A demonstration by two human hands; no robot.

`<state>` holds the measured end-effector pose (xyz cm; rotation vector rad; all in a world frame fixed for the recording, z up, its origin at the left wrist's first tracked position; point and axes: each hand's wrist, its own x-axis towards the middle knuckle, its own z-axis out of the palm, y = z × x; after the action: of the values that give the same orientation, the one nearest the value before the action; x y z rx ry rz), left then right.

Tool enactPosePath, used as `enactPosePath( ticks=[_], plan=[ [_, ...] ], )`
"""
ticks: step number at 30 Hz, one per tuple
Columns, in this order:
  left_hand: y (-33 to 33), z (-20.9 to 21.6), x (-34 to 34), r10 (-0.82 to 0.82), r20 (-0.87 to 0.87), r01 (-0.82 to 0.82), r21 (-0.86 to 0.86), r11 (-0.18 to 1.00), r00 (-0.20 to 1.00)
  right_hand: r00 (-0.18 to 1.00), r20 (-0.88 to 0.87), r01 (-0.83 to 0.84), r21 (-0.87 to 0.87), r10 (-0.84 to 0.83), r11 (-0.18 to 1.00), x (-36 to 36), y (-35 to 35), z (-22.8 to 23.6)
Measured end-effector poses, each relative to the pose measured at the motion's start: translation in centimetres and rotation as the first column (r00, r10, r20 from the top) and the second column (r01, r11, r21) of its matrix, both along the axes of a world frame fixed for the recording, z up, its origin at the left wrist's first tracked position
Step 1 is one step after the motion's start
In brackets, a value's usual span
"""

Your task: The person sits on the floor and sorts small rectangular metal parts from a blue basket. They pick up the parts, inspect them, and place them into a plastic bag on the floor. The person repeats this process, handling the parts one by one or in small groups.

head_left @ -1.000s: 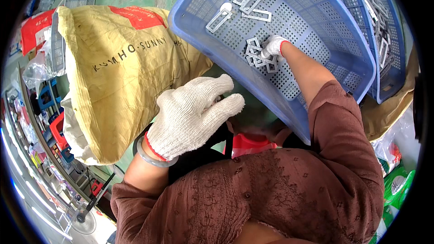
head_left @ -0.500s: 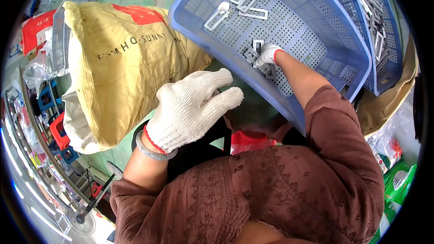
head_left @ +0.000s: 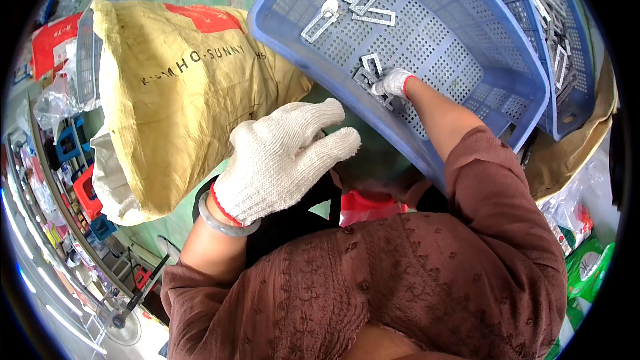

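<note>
My right hand (head_left: 392, 83), in a white knit glove with a red cuff, is down inside a blue perforated plastic basket (head_left: 507, 81). Its fingers are closed on a small cluster of grey rectangular frames (head_left: 371, 64) near the basket's close wall; the fingertips are partly hidden among them. More grey frames (head_left: 373, 17) lie loosely on the far part of the basket floor, beside a small round white piece (head_left: 330, 6). My gloved left hand (head_left: 277, 160) hovers outside the basket, thumb and forefinger apart, with nothing visible between them. A pale bangle (head_left: 230, 227) circles that wrist.
A large yellow woven sack (head_left: 180, 93) stands at the left, close to my left hand. Right of the basket sits a second blue basket (head_left: 567, 117) holding many grey frames. Something red (head_left: 370, 207) lies below, between my legs. A fan (head_left: 123, 323) is at lower left.
My right hand has shifted slightly left along the basket floor, and the cluster of grey frames at its fingers has moved and turned with it. My left hand is nearly still.
</note>
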<state>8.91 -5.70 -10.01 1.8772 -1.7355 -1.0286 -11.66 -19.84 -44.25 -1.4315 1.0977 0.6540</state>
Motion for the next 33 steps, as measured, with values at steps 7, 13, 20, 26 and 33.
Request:
enactPosePath(
  ticks=[7,13,20,26,33],
  plan=[
    [-0.2,0.2,-0.3,-0.008,0.006,0.007,0.009,1.0,1.0,0.987,-0.02,-0.16,-0.157,0.159,0.975,0.6,0.0,1.3],
    [-1.1,1.9,-0.7,0.024,-0.008,-0.021,0.249,0.968,1.0,0.996,-0.027,-0.089,-0.106,0.086,0.99,0.3,0.1,-1.9],
    [-1.0,1.2,-0.8,0.016,-0.006,-0.014,0.173,0.985,1.0,0.996,0.09,0.033,-0.075,-0.026,0.997,0.5,1.2,-0.3],
    [-1.5,2.3,-1.1,0.016,-0.017,-0.012,0.243,0.97,1.0,1.0,0.022,-0.015,-0.109,0.018,0.994,1.4,1.0,-0.5],
    [-0.1,2.0,-0.5,-0.026,0.002,0.025,0.179,0.984,1.0,0.918,0.258,0.295,0.061,-0.301,0.953,0.0,0.0,4.5]
  ],
)
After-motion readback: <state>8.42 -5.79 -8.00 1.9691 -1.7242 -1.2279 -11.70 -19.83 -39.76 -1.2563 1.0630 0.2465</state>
